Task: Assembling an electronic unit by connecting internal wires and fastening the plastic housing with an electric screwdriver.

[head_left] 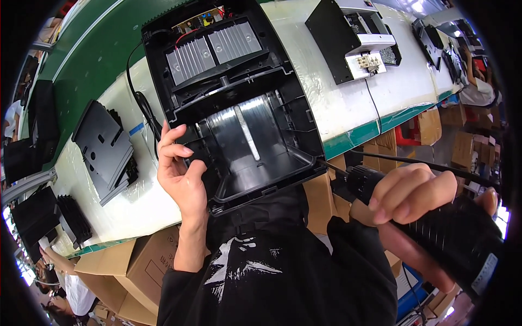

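A black plastic housing (304,103) stands in front of me on the table, its inside facing up. In it are finned metal heat sinks (213,51) and a curved shiny metal sheet (223,130) with a pale strip down it. My left hand (184,176) is beside the housing's left wall, palm up, fingers loosely bent and apart, with nothing visible in them. My right hand (413,193) is wrapped round a black electric screwdriver (454,239). Its bit points left toward the housing's near right corner; whether the tip touches is hard to tell.
Flat black panels (103,149) lie stacked left of the housing, with a coiled black cable (145,106) between. Another black and metal assembly (348,43) stands at the right. Cardboard boxes (128,271) sit below the table edge. Other people work at both far sides.
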Available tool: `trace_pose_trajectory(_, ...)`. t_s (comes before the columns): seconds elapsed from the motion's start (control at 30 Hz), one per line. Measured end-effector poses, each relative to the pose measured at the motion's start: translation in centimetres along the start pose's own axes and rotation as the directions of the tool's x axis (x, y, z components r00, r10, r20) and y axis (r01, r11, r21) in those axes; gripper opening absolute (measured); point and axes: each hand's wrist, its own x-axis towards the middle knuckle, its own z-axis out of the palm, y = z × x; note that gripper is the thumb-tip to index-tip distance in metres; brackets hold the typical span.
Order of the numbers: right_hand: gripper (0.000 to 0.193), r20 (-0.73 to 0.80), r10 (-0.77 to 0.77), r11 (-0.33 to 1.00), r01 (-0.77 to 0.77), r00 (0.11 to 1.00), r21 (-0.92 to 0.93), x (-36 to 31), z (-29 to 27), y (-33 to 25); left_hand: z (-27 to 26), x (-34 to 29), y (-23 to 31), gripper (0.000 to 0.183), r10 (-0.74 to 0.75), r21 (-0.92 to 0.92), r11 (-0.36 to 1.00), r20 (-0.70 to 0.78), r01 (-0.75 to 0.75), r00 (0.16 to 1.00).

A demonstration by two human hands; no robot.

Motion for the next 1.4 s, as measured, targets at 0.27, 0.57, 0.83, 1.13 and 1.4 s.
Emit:
trace_pose_trajectory(0.27, 0.095, -0.086, -0.142, 0.987, 0.134, 0.986, -0.089, -1.1, 1.1, 2.0, 0.1, 0.0, 0.1, 0.031, -0.007, -0.002, 1.0, 0.008, 0.007, 1.0)
trace_pose_trajectory(0.57, 0.095, -0.091, -0.152, 0.987, 0.148, 0.984, -0.057, -1.8, 2.0, 3.0, -0.1, -0.1, 0.4, 0.03, -0.021, 0.019, 1.0, -0.014, 0.022, 1.0)
trace_pose_trajectory(0.83, 0.088, -0.13, -0.246, 0.966, 0.232, 0.961, -0.113, -3.2, 3.1, 3.9, 0.1, -0.1, 0.2, 0.026, 0.01, 0.032, 0.999, 0.005, -0.01, 1.0)
trace_pose_trajectory(1.13, 0.083, -0.235, -0.187, 0.98, 0.166, 0.954, -0.108, -2.7, 2.9, 4.2, 0.3, 0.0, 0.0, 0.026, 0.039, 0.018, 0.999, 0.009, -0.039, 0.999)
trace_pose_trajectory(1.4, 0.083, -0.264, -0.077, 0.996, 0.087, 0.961, 0.026, -1.4, 2.0, 2.9, 0.2, 0.2, 0.0, 0.028, -0.004, -0.024, 1.0, 0.001, 0.004, 1.0)
